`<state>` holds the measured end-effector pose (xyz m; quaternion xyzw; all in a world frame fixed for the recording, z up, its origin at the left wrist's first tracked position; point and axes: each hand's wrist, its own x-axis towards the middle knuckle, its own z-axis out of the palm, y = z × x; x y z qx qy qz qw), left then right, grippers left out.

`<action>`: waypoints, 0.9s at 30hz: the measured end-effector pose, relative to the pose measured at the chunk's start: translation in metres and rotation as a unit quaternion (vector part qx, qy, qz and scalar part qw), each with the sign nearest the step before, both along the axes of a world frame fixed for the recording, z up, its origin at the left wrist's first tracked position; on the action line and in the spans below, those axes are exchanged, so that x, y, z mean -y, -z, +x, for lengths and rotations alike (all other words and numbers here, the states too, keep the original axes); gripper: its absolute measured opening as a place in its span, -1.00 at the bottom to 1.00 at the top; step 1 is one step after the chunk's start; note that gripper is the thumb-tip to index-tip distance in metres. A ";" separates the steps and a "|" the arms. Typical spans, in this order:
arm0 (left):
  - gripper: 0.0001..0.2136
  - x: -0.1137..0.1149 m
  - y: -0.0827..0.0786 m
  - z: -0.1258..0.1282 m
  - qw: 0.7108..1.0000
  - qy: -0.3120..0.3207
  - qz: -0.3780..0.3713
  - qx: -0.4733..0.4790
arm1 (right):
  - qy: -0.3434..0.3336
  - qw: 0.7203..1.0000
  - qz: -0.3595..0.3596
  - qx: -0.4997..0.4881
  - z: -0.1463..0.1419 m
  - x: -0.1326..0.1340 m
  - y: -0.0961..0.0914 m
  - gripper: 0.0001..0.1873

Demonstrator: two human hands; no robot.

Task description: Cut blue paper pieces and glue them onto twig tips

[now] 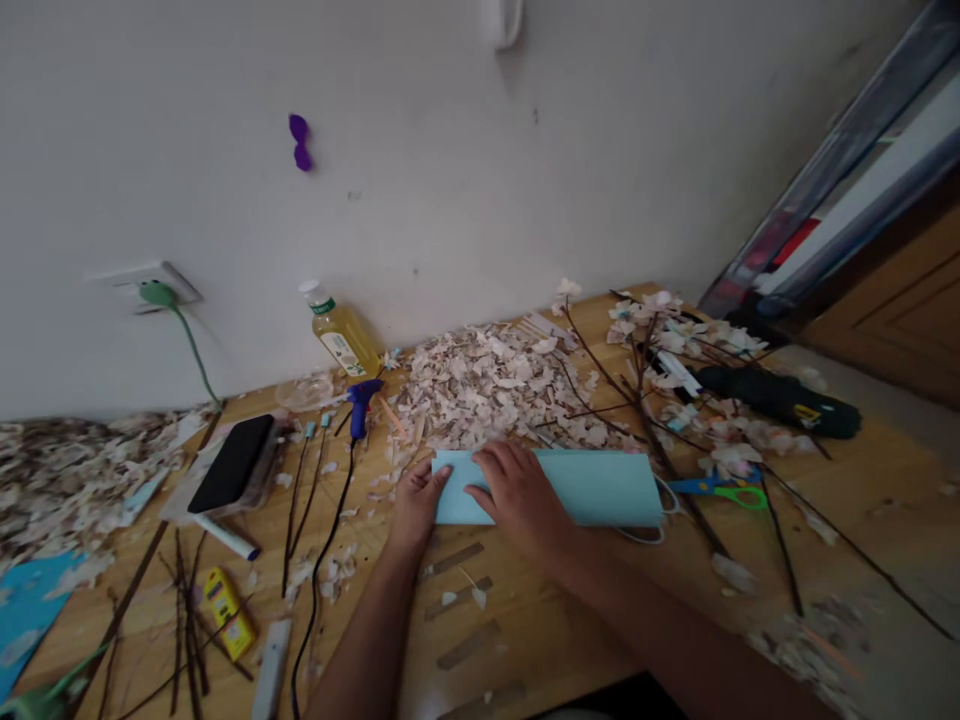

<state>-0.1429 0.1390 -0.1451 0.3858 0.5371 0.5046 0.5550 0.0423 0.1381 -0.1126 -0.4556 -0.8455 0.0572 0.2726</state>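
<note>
A folded sheet of light blue paper (600, 487) lies flat on the wooden table (525, 620). My left hand (416, 503) rests at the paper's left end, fingers pressed on its edge. My right hand (517, 492) lies palm down on the left part of the sheet, fingers spread flat and pressing it. Neither hand holds anything.
A heap of pale paper scraps (495, 385) lies behind the sheet. Twigs with paper blossoms (675, 360), blue-green scissors (720, 488) and a black tool (780, 398) lie right. A blue glue gun (362, 403), oil bottle (343, 335), phone (231, 463) and marker (225, 538) sit left.
</note>
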 end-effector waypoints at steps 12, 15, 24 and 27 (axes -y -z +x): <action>-0.50 -0.004 0.002 0.001 1.000 -0.016 0.026 0.000 | 0.021 0.990 0.032 -0.132 -0.009 -0.019 0.036 -0.89; -0.51 -0.005 0.003 0.000 1.000 -0.011 0.013 0.002 | 0.024 0.985 0.030 -0.168 -0.006 -0.024 0.041 -0.90; -0.52 -0.003 0.007 -0.001 0.996 -0.025 0.022 -0.085 | -0.002 0.987 0.016 -0.162 0.002 -0.030 0.040 -0.94; -0.54 -0.003 0.010 -0.002 0.992 -0.015 0.041 -0.119 | -0.017 0.986 0.030 -0.165 0.002 -0.031 0.040 -0.95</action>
